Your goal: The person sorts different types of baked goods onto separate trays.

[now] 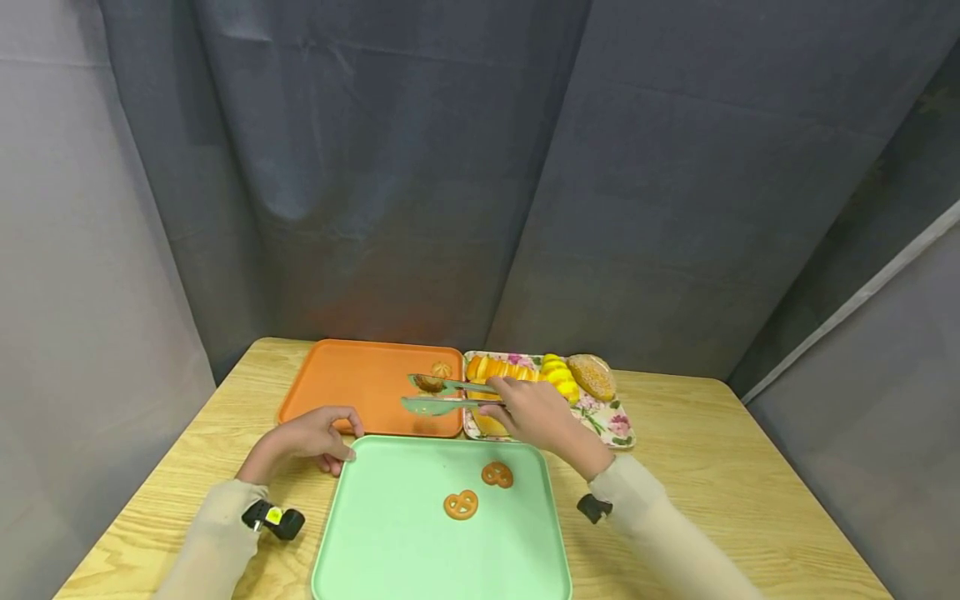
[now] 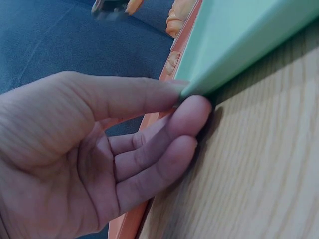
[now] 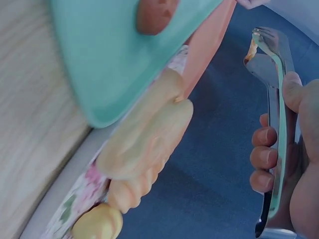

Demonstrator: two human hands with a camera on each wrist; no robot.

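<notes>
My left hand [image 1: 318,437] pinches the far left corner of the light green tray [image 1: 405,550] between thumb and finger; the left wrist view shows this grip closely. Two brown pretzels [image 1: 461,505] lie on that tray. Metal tongs [image 1: 457,406] are gripped in my right hand [image 1: 536,417], their tips above the right part of the orange tray [image 1: 352,375]. An orange-brown patch [image 3: 251,51] shows at the tips; whether it is a held piece or a reflection, I cannot tell. Just behind the tongs sits a small swirled pastry [image 1: 441,368].
Right of the orange tray, a flowered tray [image 1: 618,427] holds several breads, among them a seeded bun [image 1: 592,377] and a yellow ridged roll [image 1: 558,377]. A dark curtain [image 1: 420,183] hangs behind the wooden table [image 1: 712,500].
</notes>
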